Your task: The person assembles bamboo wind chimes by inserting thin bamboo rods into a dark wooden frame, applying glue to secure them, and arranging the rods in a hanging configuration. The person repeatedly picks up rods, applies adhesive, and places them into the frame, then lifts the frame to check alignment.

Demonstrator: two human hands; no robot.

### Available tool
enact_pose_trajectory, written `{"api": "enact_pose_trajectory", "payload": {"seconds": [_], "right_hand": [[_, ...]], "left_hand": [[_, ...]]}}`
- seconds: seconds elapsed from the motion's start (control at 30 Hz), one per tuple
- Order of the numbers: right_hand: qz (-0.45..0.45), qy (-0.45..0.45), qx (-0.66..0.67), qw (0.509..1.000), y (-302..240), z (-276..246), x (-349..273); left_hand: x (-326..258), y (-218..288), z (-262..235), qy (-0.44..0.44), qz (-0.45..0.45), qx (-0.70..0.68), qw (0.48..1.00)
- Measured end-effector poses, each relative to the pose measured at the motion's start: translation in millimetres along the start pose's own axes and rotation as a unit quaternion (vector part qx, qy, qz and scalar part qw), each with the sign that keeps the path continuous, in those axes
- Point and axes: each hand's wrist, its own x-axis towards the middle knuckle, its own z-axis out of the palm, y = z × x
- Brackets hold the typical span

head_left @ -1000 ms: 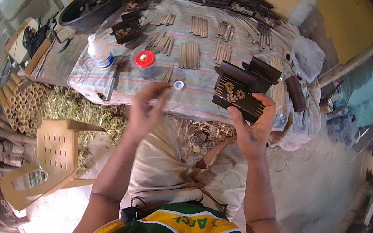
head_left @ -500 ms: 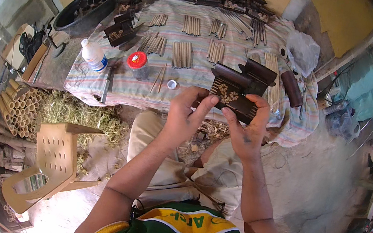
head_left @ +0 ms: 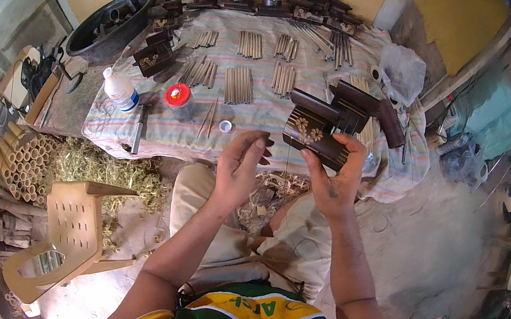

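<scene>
My right hand [head_left: 337, 186] grips a dark brown bamboo holder [head_left: 320, 136] above the table's near edge, thumb on the front and fingers round its right side. Pale carved flowers and short stripes decorate the front face; curved, trough-like pieces form its upper parts. A thin dark strand hangs below its left edge. My left hand [head_left: 238, 165] is apart from the holder, to its left, with fingers half curled and tips spread; nothing shows in it. Closest to that hand on the cloth are a small white cap [head_left: 225, 126] and two thin sticks [head_left: 208, 119].
On the striped cloth [head_left: 167, 141] lie bundles of bamboo sticks [head_left: 239, 86], a red-lidded jar [head_left: 177, 99], a white bottle [head_left: 120, 90] and a hammer-like tool [head_left: 138, 130]. A black basin [head_left: 107, 24] stands far left, a plastic bag [head_left: 401, 72] right. A tan chair [head_left: 75, 216] is at lower left.
My left hand has let go of the holder and moved down and left. My right hand still holds the holder. The whole view has shifted slightly.
</scene>
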Motion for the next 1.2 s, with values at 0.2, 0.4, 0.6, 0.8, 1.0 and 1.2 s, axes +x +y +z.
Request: {"api": "enact_pose_trajectory", "payload": {"seconds": [0.2, 0.4, 0.6, 0.8, 1.0, 1.2], "right_hand": [[-0.100, 0.029, -0.092, 0.990, 0.6, -0.2, 2.1], [-0.142, 0.018, -0.132, 0.981, 3.7, -2.2, 2.0], [-0.092, 0.001, -0.098, 0.991, 5.9, 2.2, 1.5], [0.134, 0.001, 0.115, 0.984, 35.4, -1.3, 10.0], [0.322, 0.025, 0.185, 0.928, 72.0, 2.0, 16.6], [0.362, -0.035, 0.182, 0.914, 81.6, 5.6, 30.6]], "left_hand": [[-5.2, -4.2, 2.6, -0.063, -0.007, -0.016, 0.998], [-4.5, -7.2, -4.4, -0.092, -0.076, -0.084, 0.989], [-11.1, 5.3, 6.2, -0.124, -0.134, -0.187, 0.965], [-39.1, 39.9, -51.6, -0.167, -0.261, -0.233, 0.922], [-85.0, 88.3, -206.8, 0.041, -0.259, 0.032, 0.964], [-162.8, 102.5, -338.9, 0.218, -0.310, 0.131, 0.916]]}}
